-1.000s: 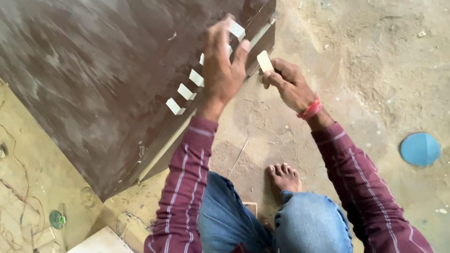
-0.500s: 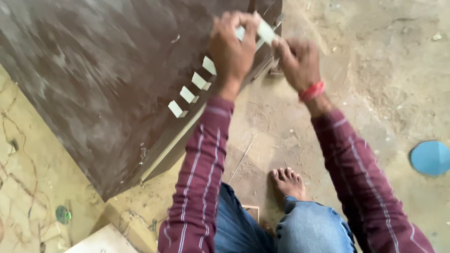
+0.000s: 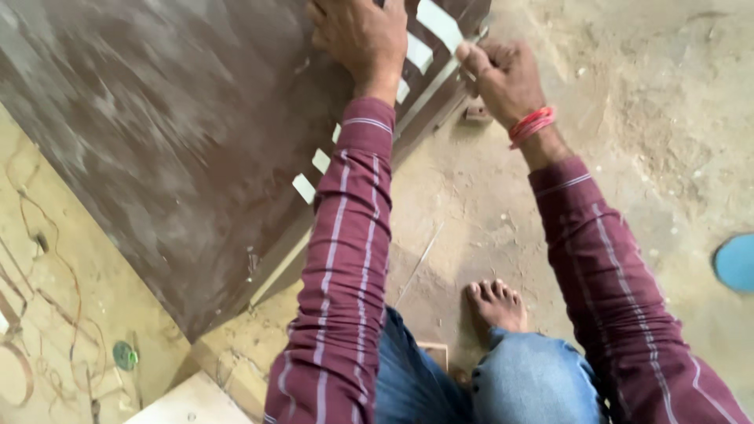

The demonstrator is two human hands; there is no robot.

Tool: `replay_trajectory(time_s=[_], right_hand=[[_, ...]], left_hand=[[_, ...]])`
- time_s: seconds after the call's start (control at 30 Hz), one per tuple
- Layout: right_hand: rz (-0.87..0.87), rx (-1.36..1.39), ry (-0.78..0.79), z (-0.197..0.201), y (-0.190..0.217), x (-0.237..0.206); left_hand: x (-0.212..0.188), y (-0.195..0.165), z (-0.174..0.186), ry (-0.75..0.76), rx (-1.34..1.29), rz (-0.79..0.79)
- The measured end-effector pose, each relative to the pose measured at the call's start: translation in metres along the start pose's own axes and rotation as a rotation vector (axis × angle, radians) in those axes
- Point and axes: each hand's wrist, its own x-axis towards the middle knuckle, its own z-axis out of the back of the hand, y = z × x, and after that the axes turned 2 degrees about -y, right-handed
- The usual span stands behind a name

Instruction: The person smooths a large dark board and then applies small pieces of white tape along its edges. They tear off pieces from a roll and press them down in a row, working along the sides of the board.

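A large dark brown laminated board [image 3: 165, 133] lies tilted on the floor, its right edge carrying several pale tape strips [image 3: 305, 187]. My left hand [image 3: 361, 35] presses flat on the board near its top edge, fingers spread over the strips. My right hand [image 3: 503, 74], a red thread round its wrist, pinches a pale strip of tape [image 3: 440, 23] and holds it against the board's edge just right of my left hand.
The floor is sandy and dusty. My bare foot [image 3: 496, 302] rests below the board's edge, next to my blue-jeaned knees. A blue disc [image 3: 737, 263] lies at the right. A small green round object [image 3: 124, 355] and a pale plank [image 3: 188, 400] sit lower left.
My right hand has carried the strip from beside the board up to its edge near my left hand. Both hands now sit higher in view.
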Motion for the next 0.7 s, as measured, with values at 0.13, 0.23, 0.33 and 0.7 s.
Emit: replay_trajectory(time_s=[0.13, 0.23, 0.33, 0.7], right_hand=[[-0.113, -0.091, -0.101, -0.008, -0.008, 0.014], [-0.079, -0.128, -0.072, -0.012, -0.007, 0.017], [-0.026, -0.046, -0.078, -0.010, -0.005, 0.016], [-0.180, -0.099, 0.026, -0.010, 0.002, 0.012]], left_hand=[[-0.007, -0.002, 0.009, 0.189, -0.203, -0.249], [-0.031, -0.004, 0.023, 0.299, -0.340, -0.388], [-0.044, -0.012, 0.033, 0.201, -0.227, -0.534], [-0.056, -0.017, 0.015, 0.278, 0.066, -0.588]])
